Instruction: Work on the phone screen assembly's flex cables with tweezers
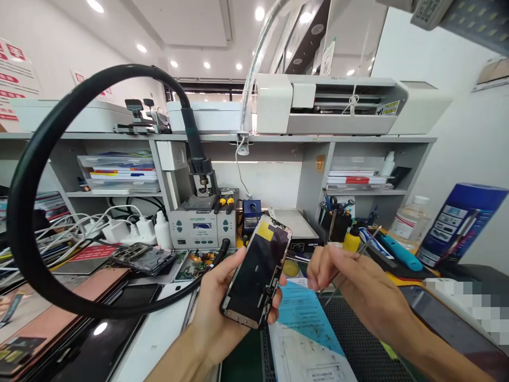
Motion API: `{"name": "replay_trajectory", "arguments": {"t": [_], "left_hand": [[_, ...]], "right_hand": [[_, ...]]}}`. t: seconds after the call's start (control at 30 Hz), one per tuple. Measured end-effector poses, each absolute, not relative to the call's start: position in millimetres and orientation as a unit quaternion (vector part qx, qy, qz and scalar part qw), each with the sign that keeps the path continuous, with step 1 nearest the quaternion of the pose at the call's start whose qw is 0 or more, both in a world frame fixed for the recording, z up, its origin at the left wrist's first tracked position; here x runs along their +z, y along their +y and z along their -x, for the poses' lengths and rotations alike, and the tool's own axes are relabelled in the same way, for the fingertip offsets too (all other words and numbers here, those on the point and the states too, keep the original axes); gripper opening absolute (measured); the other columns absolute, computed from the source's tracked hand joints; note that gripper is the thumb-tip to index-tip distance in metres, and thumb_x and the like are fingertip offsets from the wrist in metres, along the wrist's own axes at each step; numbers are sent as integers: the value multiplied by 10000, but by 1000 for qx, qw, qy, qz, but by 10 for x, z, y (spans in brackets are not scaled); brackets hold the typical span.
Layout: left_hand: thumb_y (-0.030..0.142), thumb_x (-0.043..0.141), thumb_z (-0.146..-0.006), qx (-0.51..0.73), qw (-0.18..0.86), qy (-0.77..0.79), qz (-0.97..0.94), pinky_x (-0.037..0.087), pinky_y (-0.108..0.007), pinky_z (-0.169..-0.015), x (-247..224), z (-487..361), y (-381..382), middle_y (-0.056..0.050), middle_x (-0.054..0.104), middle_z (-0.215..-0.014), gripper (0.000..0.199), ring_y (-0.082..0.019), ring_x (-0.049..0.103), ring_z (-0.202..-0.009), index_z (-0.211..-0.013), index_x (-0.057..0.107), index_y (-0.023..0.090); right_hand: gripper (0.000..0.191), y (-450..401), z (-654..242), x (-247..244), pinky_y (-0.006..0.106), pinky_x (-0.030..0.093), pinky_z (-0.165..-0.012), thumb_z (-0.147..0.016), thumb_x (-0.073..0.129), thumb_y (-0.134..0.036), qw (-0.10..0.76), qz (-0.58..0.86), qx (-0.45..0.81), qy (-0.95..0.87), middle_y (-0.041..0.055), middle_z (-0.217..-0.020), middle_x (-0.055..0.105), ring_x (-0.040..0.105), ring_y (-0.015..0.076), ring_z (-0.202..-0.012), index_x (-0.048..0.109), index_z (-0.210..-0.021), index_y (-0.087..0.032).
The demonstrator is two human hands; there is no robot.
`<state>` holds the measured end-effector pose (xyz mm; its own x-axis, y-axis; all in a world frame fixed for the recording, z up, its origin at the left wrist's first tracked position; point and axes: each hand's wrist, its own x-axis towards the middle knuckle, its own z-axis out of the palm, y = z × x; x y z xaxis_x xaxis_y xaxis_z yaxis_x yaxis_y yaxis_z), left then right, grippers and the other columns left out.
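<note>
A phone screen assembly (256, 273), its dark inner side facing me, is tilted in my left hand (222, 297). Fingers wrap round its right edge and the thumb lies along the left one. A yellow patch shows near its top, and a metallic strip crosses its bottom end. To the right of it, apart from it, my right hand (350, 281) is closed on thin metal tweezers (368, 241). Their one end sticks up past the fingers. Beneath the hands lies a blue and white booklet (306, 329).
A thick black hose (24, 175) loops across the left side to a grey station (202, 228). Phones and a pink panel (87, 297) cover the left of the bench. At right stand a clear bottle (409, 223), a blue can (457, 228) and a tool holder (338, 223).
</note>
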<state>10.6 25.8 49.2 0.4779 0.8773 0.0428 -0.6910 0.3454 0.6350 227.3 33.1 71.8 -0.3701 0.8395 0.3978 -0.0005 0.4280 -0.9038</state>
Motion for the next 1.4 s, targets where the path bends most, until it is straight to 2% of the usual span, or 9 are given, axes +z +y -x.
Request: {"name": "replay_trajectory", "arguments": {"t": [0.17, 0.23, 0.33, 0.47, 0.77, 0.97, 1.13, 1.27, 1.4], "left_hand": [[491, 468, -948, 487, 791, 195, -316, 425, -317, -561, 478, -126, 264, -193, 694, -916, 498, -213, 588, -674, -1080, 686, 63], [507, 466, -947, 479, 791, 214, -316, 427, -309, -542, 480, -129, 275, -187, 694, -912, 491, -206, 586, -658, -1038, 688, 79], [539, 463, -937, 449, 799, 242, -317, 434, -294, -515, 482, -134, 285, -165, 691, -900, 498, -197, 591, -637, -1031, 683, 102], [515, 509, -922, 431, 798, 263, -330, 444, -291, -483, 471, -151, 271, -138, 683, -861, 451, -195, 595, -598, -1008, 685, 108], [544, 491, -917, 389, 792, 277, -381, 437, -268, -502, 447, -161, 252, -89, 620, -632, 509, -180, 552, -578, -996, 724, 98], [559, 491, -912, 389, 785, 284, -389, 427, -273, -505, 455, -157, 247, -86, 614, -642, 526, -173, 533, -568, -931, 739, 96], [537, 505, -913, 393, 770, 287, -412, 400, -266, -498, 484, -179, 211, -70, 599, -625, 469, -164, 514, -542, -926, 735, 128], [525, 525, -892, 388, 737, 313, -456, 370, -259, -487, 520, -191, 178, -76, 583, -638, 463, -136, 468, -510, -795, 720, 116], [497, 583, -859, 396, 720, 310, -478, 349, -232, -455, 539, -192, 185, -65, 605, -716, 380, -135, 497, -546, -755, 686, 146]], "right_hand": [[580, 265, -2280, 738, 273, 367, -586, -992, 380, -629, 479, 384, 419, -669, 21, -744, 553, 444, 152, -670, 684, -764, -191], [627, 247, -2249, 759, 245, 346, -498, -963, 380, -684, 466, 410, 454, -639, 0, -631, 513, 430, 126, -564, 680, -745, -179], [566, 258, -2199, 778, 213, 379, -399, -921, 484, -687, 431, 401, 540, -602, -17, -551, 536, 492, 111, -448, 650, -760, -169], [440, 282, -2132, 737, 213, 498, -408, -930, 585, -573, 417, 367, 563, -611, 17, -628, 657, 626, 136, -499, 659, -827, -152], [407, 288, -2106, 664, 180, 515, -378, -918, 635, -530, 403, 385, 573, -600, 58, -682, 737, 646, 119, -468, 670, -831, -134], [400, 299, -2125, 689, 193, 516, -389, -908, 646, -530, 398, 392, 570, -602, 57, -674, 729, 645, 127, -477, 669, -842, -136], [394, 279, -2107, 655, 188, 501, -399, -921, 631, -518, 381, 374, 567, -628, 10, -576, 675, 622, 115, -452, 675, -774, -155], [397, 231, -2133, 648, 221, 514, -438, -926, 621, -516, 374, 384, 518, -667, 5, -554, 661, 611, 125, -458, 674, -709, -188], [380, 199, -2153, 648, 237, 518, -460, -933, 614, -500, 365, 398, 468, -699, 11, -540, 659, 610, 138, -463, 688, -703, -207]]}}
